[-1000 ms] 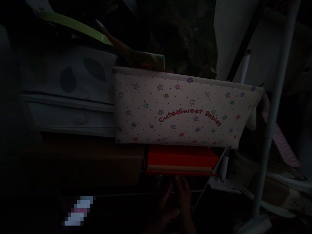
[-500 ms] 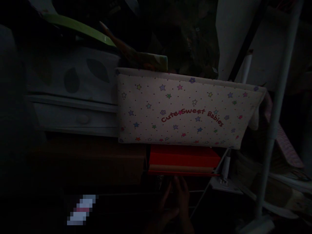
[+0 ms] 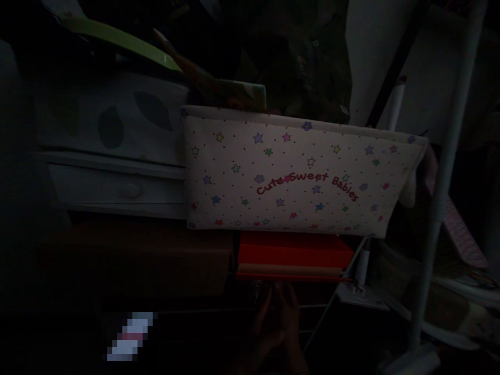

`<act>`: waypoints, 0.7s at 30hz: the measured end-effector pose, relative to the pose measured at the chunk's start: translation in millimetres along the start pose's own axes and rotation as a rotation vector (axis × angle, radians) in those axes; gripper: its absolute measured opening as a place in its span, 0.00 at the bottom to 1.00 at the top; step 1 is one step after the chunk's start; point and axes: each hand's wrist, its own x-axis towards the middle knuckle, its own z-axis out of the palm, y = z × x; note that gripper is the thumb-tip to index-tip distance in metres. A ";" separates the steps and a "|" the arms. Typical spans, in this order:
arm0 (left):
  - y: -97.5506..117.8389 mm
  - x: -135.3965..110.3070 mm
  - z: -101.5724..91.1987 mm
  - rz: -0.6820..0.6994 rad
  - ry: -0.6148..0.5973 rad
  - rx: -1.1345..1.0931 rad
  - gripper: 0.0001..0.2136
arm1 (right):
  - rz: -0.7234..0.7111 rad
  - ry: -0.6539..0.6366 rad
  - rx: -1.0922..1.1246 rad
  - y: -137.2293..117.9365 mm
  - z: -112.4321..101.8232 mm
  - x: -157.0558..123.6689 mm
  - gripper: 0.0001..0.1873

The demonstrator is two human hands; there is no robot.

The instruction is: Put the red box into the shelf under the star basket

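The scene is very dark. One hand, apparently my right hand (image 3: 278, 323), reaches up from the bottom centre, with its fingertips just below a red box (image 3: 295, 250). Thumb and fingers point upward, a narrow gap between them; the dark hides whether they hold anything. Above the red box sits a cream fabric organiser (image 3: 289, 174) printed with coloured stars and the words "Cute Sweet Babies". My left hand is not visible.
A white drawer unit with a round knob (image 3: 128, 190) stands at the left over a brown cardboard box (image 3: 136, 258). Green and orange flat items (image 3: 128, 44) lie on top. A white rack pole (image 3: 441, 192) and patterned cloth (image 3: 461, 234) fill the right side.
The hand has crept slightly up and left toward the underside of the red box. The view shifted a little; nothing else moved.
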 end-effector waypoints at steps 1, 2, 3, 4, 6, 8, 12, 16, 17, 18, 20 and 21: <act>-3.5 0.7 0.0 0.012 0.008 0.011 0.40 | 0.016 -0.007 0.010 -0.1 0.3 -0.1 0.31; -6.8 1.1 -0.1 0.022 0.012 0.019 0.40 | 0.037 -0.016 0.028 -0.8 0.6 -0.5 0.30; -9.6 1.1 -0.3 0.025 0.006 0.014 0.39 | 0.055 -0.023 0.049 -2.0 0.9 -1.0 0.30; -11.6 0.7 -0.3 0.028 -0.003 0.009 0.39 | 0.069 -0.026 0.070 -3.7 1.2 -1.8 0.31; -12.7 -1.0 -0.1 0.034 -0.007 0.014 0.37 | 0.095 -0.036 0.105 -8.1 1.9 -3.6 0.31; -11.0 -3.4 0.4 0.055 -0.002 0.063 0.36 | 0.119 -0.050 0.130 -12.9 2.5 -5.6 0.30; -6.0 -7.1 0.5 0.079 -0.010 0.154 0.36 | 0.128 -0.103 0.172 -20.3 2.7 -9.1 0.24; -5.4 -7.5 -1.5 0.077 -0.026 0.168 0.35 | 0.085 -0.103 0.176 -21.7 0.4 -8.8 0.21; -5.8 -6.9 -2.0 0.083 -0.037 0.149 0.35 | 0.076 -0.102 0.155 -21.1 -0.6 -7.6 0.21; -6.1 -6.1 -2.3 0.089 -0.045 0.132 0.36 | 0.068 -0.101 0.123 -20.2 -1.8 -6.0 0.21; -6.6 -4.7 -2.2 0.121 -0.039 0.127 0.36 | 0.040 -0.107 0.054 -17.6 -4.5 -2.5 0.22; -6.7 -4.3 -2.0 0.144 -0.030 0.140 0.36 | 0.018 -0.111 0.023 -15.9 -6.0 -0.9 0.23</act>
